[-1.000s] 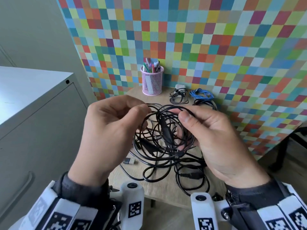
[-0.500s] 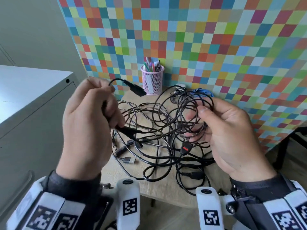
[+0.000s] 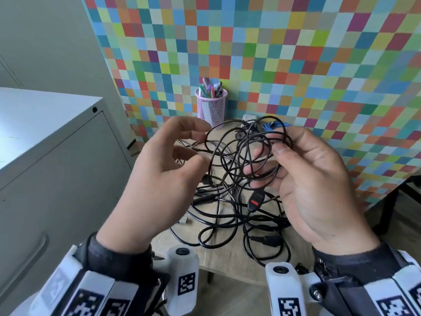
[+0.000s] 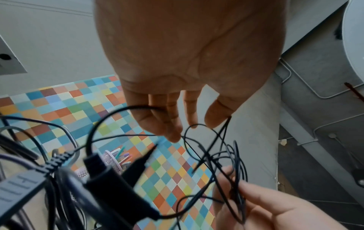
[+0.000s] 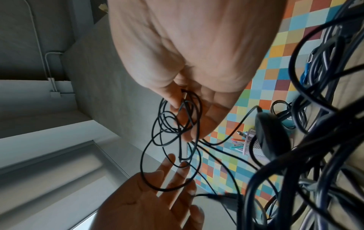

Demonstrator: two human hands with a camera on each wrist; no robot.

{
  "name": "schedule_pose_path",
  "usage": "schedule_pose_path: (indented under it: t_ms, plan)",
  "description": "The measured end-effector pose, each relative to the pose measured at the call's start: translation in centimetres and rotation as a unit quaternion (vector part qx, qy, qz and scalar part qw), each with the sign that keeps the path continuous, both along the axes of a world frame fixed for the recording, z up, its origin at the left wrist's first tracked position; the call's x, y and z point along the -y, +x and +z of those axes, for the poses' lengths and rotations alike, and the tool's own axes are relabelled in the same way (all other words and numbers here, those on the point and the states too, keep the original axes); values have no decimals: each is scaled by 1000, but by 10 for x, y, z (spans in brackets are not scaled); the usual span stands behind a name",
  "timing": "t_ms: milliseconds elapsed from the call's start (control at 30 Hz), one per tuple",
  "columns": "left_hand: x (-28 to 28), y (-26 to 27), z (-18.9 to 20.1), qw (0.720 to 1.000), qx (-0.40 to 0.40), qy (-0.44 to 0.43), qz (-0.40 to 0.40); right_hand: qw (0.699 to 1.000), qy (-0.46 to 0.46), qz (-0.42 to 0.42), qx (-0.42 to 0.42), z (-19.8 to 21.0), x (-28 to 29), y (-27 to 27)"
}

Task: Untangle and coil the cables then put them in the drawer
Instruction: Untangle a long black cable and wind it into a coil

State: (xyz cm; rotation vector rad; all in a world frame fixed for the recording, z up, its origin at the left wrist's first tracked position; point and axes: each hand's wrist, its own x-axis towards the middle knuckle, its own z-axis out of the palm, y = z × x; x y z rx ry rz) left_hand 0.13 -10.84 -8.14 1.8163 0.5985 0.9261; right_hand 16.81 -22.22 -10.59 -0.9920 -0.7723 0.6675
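Note:
My right hand point(image 3: 271, 153) pinches a bundle of thin black cable loops point(image 3: 247, 142) between thumb and fingers, held above the table; the right wrist view shows the same loops point(image 5: 177, 121) in its fingers. A black plug with a red mark point(image 3: 256, 199) hangs below the bundle. My left hand point(image 3: 200, 142) hovers just left of the loops with fingers spread and relaxed, one loop brushing its fingertips point(image 4: 194, 123). The rest of the black cable tangle point(image 3: 218, 215) lies on the small wooden table point(image 3: 227, 258).
A pink mesh pen cup point(image 3: 211, 108) and a blue coiled cable point(image 3: 272, 127) sit at the back of the table against the checkered wall. A grey metal cabinet point(image 3: 57, 167) with a drawer handle point(image 3: 34, 258) stands to the left.
My left hand has let go of the plug end it held up at the left and moved right toward the loops with open fingers. The right hand still holds the bundle.

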Motion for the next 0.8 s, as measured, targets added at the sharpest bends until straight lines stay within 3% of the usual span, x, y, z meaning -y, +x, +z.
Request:
schedule_pose_path:
  t_ms: [167, 333, 400, 533, 700, 800]
  plan:
    - [2, 2, -1, 999, -38, 30, 7, 998, 38, 43, -39, 5, 2, -3]
    - [-4, -2, -2, 998, -26, 9, 49, 992, 62, 39, -103, 8, 3, 5]
    - [-5, -4, 1, 996, -62, 6, 56, 988, 71, 33, -131, 9, 3, 7]
    - [4, -2, 4, 987, -161, 5, -24, 984, 84, 42, -154, 10, 2, 8]
    - [10, 6, -4, 918, -367, 125, -84, 982, 85, 40, -162, 12, 3, 9]
    - [11, 7, -7, 920, -357, 142, -77, 980, 85, 32, -174, 12, 5, 12]
